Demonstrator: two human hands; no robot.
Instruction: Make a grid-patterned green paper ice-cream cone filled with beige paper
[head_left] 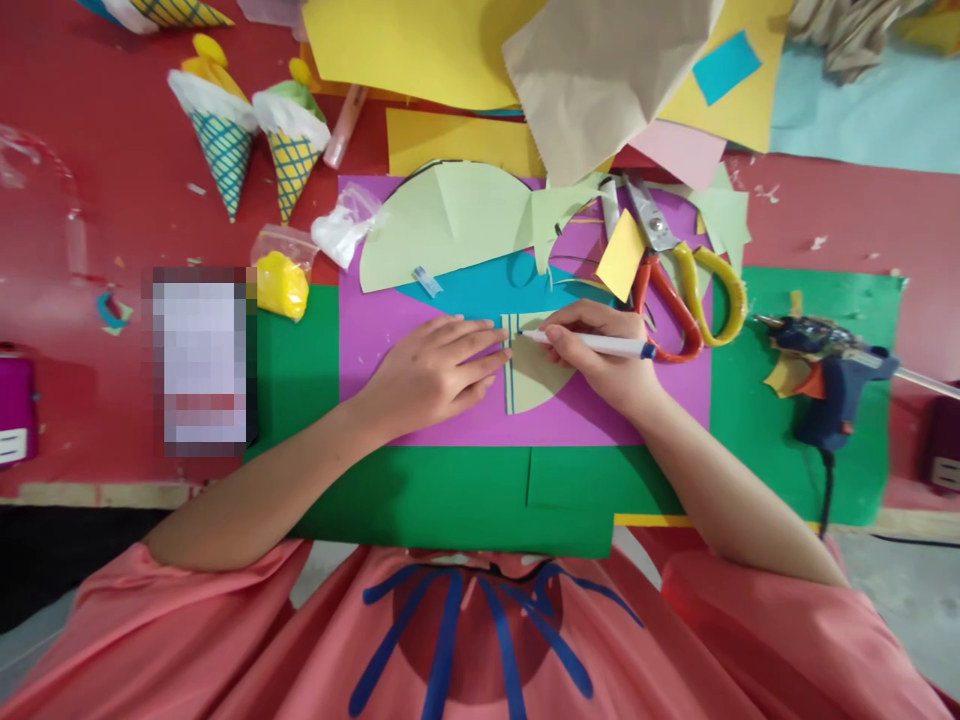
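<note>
Paper (pixel 541 385), pale green with a curved edge, lies on a purple sheet (pixel 367 405) between the two hands, which are apart. Blue lines (pixel 514 385) run beside its straight left edge. The left hand (pixel 433 372) lies flat and unclenched, fingertips at that edge. The right hand (pixel 609 352) pinches a white pen (pixel 600 343), its tip near the lines; whether it touches the paper is hard to tell. Scissors (pixel 655 220) lie just beyond the right hand, and a glue gun (pixel 832 395) rests farther right.
</note>
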